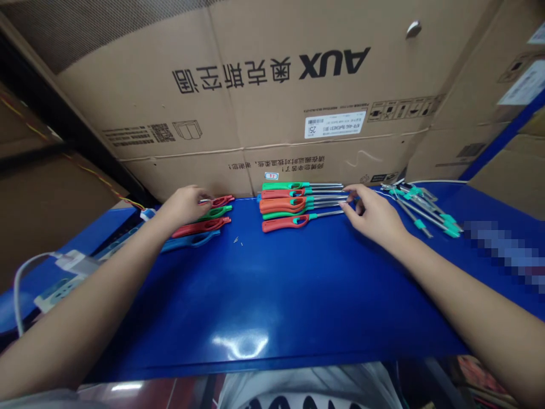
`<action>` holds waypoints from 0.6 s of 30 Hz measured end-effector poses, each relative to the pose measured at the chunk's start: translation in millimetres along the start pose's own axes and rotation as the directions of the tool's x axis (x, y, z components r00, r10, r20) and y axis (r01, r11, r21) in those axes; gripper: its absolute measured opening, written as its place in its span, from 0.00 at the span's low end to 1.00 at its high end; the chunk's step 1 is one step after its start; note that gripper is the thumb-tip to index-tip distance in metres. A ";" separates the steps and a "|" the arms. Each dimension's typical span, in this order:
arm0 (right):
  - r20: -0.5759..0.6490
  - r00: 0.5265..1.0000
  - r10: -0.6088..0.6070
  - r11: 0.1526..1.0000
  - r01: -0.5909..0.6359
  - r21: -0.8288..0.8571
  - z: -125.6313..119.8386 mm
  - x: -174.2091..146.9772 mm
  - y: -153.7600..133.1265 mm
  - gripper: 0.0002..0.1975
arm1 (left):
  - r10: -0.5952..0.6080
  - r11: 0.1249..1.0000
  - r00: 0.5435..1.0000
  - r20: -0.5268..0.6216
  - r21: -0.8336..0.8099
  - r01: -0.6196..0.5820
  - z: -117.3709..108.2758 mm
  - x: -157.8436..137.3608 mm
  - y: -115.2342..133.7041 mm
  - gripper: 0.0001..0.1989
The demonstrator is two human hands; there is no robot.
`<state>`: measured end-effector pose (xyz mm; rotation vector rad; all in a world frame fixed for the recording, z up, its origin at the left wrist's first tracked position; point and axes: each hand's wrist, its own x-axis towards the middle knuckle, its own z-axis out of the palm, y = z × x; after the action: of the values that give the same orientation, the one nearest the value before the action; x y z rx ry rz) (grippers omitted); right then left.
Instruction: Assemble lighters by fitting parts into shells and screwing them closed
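Four handles [200,228] lie at left, at least five lighters [276,225] midway across the blue counter [264,295], several metal rods [450,228] at right. The near edge runs well apart, leaving broad room — cardboard [255,122] stands at the far edge. Left hand [185,204] curls over far handles, right hand [371,213], thumb parted from fingers, at the lighters' right ends — whether either grips, I cannot tell.

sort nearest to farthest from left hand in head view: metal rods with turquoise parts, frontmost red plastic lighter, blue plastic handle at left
1. Blue plastic handle, front of the left row
2. Frontmost red plastic lighter, middle group
3. Metal rods with turquoise parts, far right side
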<state>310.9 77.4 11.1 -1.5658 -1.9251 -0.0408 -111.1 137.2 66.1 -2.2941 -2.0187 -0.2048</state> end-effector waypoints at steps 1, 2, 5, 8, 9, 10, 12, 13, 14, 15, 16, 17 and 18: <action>-0.002 1.000 0.002 1.000 -0.002 0.008 0.9 -1.1 -3.1 0.18 | -0.005 1.000 1.000 -0.012 -0.007 0.005 5.9 4.3 -2.7 0.14; -0.004 1.000 0.005 1.000 -0.005 0.008 1.6 -2.1 -5.8 0.19 | -0.011 1.000 1.000 -0.014 -0.013 0.011 11.7 8.7 -4.4 0.15; -0.002 1.000 0.000 1.000 0.000 -0.002 2.2 -4.4 -11.4 0.18 | -0.031 0.999 0.999 0.029 -0.013 0.032 25.6 23.8 -6.1 0.19; -0.002 1.000 -0.010 1.000 0.010 -0.003 0.9 -5.8 -13.5 0.18 | -0.042 0.999 0.992 0.119 0.000 0.043 32.7 40.1 -6.0 0.17; -0.001 1.000 -0.013 1.000 0.013 0.001 0.3 -6.0 -13.7 0.18 | -0.044 0.999 0.989 0.145 0.009 0.043 33.8 45.1 -5.9 0.16; -0.001 1.000 -0.013 1.000 0.013 0.006 -0.5 -6.2 -13.6 0.17 | -0.042 0.999 0.985 0.169 0.020 0.040 34.5 49.4 -5.7 0.15; -0.006 1.000 -0.012 1.000 0.013 0.010 -2.1 -6.2 -13.1 0.17 | -0.030 0.999 0.975 0.221 0.041 0.021 35.1 55.4 -5.1 0.14; -0.013 1.000 -0.012 1.000 0.012 0.008 -3.0 -6.2 -12.7 0.17 | -0.022 0.999 0.970 0.242 0.051 0.010 35.0 57.0 -4.6 0.15; -0.022 1.000 -0.012 1.000 0.012 0.006 -3.9 -6.1 -12.2 0.17 | -0.016 0.998 0.966 0.257 0.063 0.000 34.5 57.5 -3.8 0.17; -0.035 0.999 -0.014 1.000 0.014 0.005 -5.0 -6.0 -11.6 0.17 | -0.014 0.997 0.964 0.264 0.076 -0.006 33.7 57.1 -2.6 0.18; -0.049 0.999 -0.018 1.000 0.018 0.007 -6.3 -6.0 -11.2 0.17 | -0.017 0.996 0.965 0.261 0.092 -0.007 32.2 55.9 -1.0 0.18; -0.066 0.997 -0.024 1.000 0.025 0.011 -7.6 -6.1 -10.9 0.17 | -0.024 0.994 0.969 0.248 0.110 -0.004 30.1 54.1 1.1 0.17; -0.085 0.996 -0.032 0.999 0.034 0.017 -8.9 -6.4 -10.8 0.17 | -0.033 0.992 0.974 0.224 0.129 0.003 27.2 51.9 3.7 0.16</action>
<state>305.9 65.1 18.9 -1.4965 -1.8801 -0.1016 -99.6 191.5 47.2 -2.3115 -2.0849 0.1896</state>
